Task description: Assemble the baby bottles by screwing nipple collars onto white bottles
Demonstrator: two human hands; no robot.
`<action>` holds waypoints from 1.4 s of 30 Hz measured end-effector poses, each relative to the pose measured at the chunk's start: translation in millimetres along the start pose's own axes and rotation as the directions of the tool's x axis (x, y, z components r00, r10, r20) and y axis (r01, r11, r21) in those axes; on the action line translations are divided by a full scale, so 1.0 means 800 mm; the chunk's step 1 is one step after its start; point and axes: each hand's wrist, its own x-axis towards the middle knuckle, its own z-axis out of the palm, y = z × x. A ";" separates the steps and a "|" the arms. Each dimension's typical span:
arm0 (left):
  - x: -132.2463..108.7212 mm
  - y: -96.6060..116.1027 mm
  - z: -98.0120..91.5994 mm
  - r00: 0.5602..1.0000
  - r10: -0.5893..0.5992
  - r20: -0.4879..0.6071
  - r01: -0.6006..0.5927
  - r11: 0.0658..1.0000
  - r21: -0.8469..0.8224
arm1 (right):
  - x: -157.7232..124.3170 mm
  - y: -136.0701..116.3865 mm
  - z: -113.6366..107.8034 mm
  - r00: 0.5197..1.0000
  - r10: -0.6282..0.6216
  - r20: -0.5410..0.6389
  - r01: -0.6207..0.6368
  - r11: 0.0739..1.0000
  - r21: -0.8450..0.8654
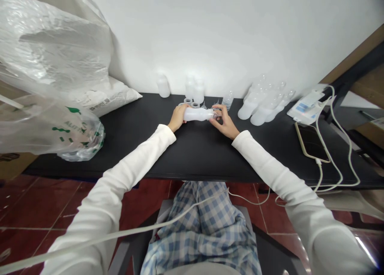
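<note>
Black desk stood against a white wall, my left hand was clamped around one end of a frosted bottle held sideways over it, my right hand gripped its clear top, similar bottles lay clustered rightward.

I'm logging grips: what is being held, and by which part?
A white bottle, held sideways: the left hand at its base end, the right hand at its clear top end.

Two hands, one held bottle, three standing bottles, one phone, several overlapping bottles, uncountable
</note>
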 end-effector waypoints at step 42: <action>-0.028 0.002 0.003 0.538 0.755 0.374 -0.774 0.268 0.574 | 0.001 0.013 -0.005 0.997 0.066 -0.030 -0.072 0.843 -0.533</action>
